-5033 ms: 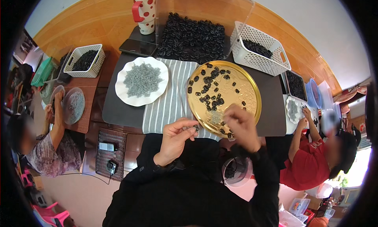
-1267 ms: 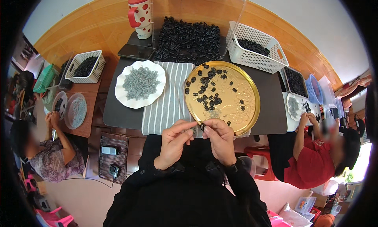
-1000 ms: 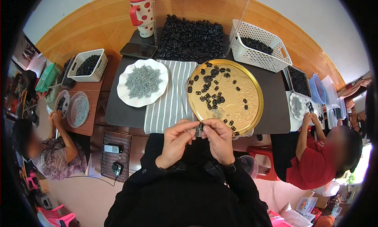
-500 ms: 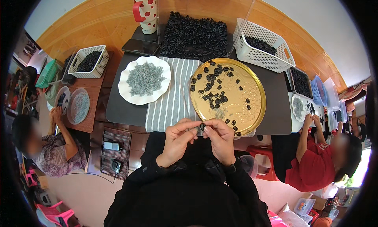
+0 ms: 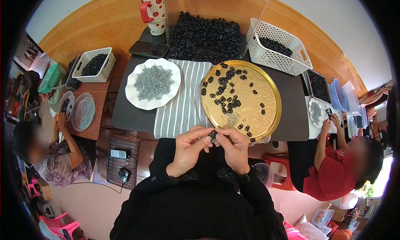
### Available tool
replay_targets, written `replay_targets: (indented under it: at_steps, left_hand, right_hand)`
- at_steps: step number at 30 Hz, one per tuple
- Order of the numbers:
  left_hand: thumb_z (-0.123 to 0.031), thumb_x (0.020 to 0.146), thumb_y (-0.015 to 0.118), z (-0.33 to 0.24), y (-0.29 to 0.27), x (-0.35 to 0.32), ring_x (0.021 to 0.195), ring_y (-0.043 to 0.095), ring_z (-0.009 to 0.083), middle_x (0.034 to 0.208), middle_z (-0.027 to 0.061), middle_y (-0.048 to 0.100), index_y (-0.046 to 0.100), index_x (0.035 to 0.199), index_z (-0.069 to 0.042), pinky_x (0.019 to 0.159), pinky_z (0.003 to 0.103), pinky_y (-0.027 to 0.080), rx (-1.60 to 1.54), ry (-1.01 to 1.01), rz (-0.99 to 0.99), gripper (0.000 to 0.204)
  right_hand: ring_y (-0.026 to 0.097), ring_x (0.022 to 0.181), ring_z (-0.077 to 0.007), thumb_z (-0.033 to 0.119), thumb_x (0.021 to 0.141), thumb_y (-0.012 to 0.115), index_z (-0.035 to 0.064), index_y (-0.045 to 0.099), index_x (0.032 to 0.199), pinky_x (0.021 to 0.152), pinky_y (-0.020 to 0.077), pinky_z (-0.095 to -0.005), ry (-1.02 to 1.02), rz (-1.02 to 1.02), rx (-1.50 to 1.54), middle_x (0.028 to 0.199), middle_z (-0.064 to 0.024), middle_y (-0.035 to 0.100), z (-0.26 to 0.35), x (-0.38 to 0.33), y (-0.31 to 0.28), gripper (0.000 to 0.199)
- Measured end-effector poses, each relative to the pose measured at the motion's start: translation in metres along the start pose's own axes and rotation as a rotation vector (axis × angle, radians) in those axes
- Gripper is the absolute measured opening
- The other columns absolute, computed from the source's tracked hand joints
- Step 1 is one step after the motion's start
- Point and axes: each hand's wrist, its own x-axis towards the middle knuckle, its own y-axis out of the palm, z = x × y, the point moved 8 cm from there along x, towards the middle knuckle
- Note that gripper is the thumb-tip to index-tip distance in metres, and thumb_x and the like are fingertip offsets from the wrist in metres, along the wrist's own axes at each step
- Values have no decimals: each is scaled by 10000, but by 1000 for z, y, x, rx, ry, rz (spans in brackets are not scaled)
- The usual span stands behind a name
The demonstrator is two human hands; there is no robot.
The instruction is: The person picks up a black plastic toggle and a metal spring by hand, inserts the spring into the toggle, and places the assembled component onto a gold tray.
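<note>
The left hand (image 5: 186, 151) and right hand (image 5: 234, 151) met at their fingertips, thumbs and forefingers pinching one small black part (image 5: 213, 135) between them; finer detail was hidden by the fingers. The part was held just off the near edge of a round golden tray (image 5: 276, 117), where more black pieces (image 5: 227, 102) lay scattered. Left of the tray lay a striped cloth (image 5: 179, 121), then a white plate (image 5: 131, 96) heaped with small grey pieces (image 5: 153, 82). Farther off were a black pile (image 5: 204, 38) and, to its right, a white basket (image 5: 277, 64).
</note>
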Motion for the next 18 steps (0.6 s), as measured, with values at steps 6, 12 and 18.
replay_targets:
  at_steps: [6, 12, 18]
  left_hand:
    - [63, 866, 565, 4, -1, 0, 752, 571, 101, 971, 73, 598, 627, 1130, 11, 605, 202, 467, -85, -46, -31, 276]
    - [41, 869, 571, 10, -5, -1, 753, 600, 113, 977, 108, 660, 623, 1117, 26, 625, 219, 481, -158, -146, -51, 255]
    - [34, 863, 583, 10, -5, 1, 750, 604, 112, 971, 109, 666, 633, 1101, 26, 626, 231, 488, -188, -153, -32, 244]
  right_hand:
    - [530, 736, -93, -111, 800, 628, -20, 604, 1133, 659, 439, -206, -130, -56, -68, 856, -43, 562, 12, -8, 12, 346]
    - [533, 741, -104, -127, 745, 666, -16, 599, 1149, 630, 437, -209, -303, -26, -339, 865, -57, 564, 17, -8, 10, 425]
    - [537, 734, -110, -124, 721, 680, -14, 616, 1122, 628, 435, -215, -287, -67, -352, 862, -67, 582, 19, -8, 8, 421]
